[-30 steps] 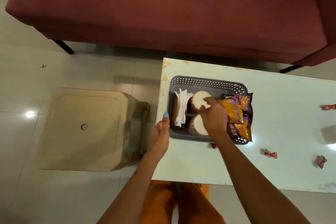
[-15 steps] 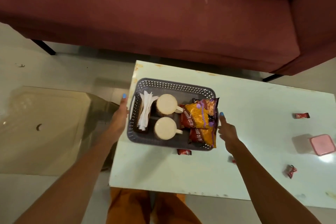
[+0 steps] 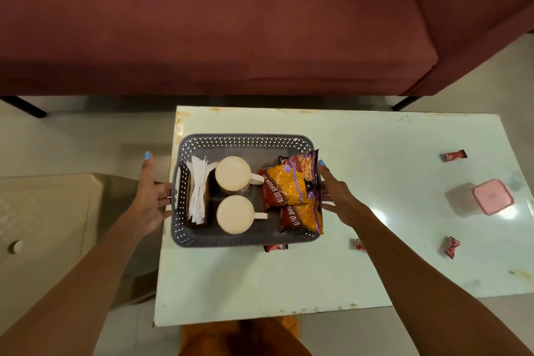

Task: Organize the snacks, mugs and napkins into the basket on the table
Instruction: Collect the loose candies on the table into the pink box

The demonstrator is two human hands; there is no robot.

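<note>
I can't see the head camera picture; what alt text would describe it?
Two bare hands, left hand and right hand, flank a grey basket on a pale table; it holds napkins, two mugs and snack packets. Small red candies and a pink-lidded box sit loose on the table, with a red sofa behind.

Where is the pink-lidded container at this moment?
In the head view, the pink-lidded container stands on the white table toward its right end, far from the grey basket, with small red candies around it.
</note>
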